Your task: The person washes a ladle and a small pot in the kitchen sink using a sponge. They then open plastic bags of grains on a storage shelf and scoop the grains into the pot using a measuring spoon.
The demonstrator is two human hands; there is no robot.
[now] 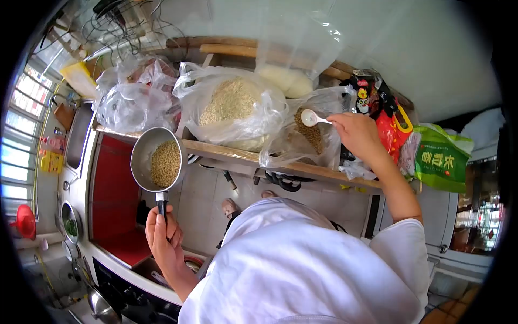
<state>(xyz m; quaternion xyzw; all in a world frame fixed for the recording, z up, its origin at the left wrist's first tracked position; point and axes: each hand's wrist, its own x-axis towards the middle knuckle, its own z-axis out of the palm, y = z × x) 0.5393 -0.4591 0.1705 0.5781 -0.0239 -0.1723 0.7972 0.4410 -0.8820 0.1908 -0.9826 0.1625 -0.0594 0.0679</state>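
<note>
My left hand [163, 233] is closed around the black handle of a metal saucepan [141, 175], which has pale brown grains [165, 164] heaped on one side of its bottom. My right hand [356, 132] grips the short handle of a white scoop [311, 117]. The scoop's bowl is over an open clear plastic bag [283, 141] of darker brown grains [312, 135]; whether it touches them I cannot tell. To the left of that bag, another open plastic bag [270, 110] holds pale flakes or grains [229, 101].
A wooden drawer edge [237, 153] runs below the bags. More tied plastic bags [132, 102] lie at left; a red package [387, 132] and a green bag [440, 156] are at right. A counter with a sink [80, 135] and a red panel [116, 189] lies left.
</note>
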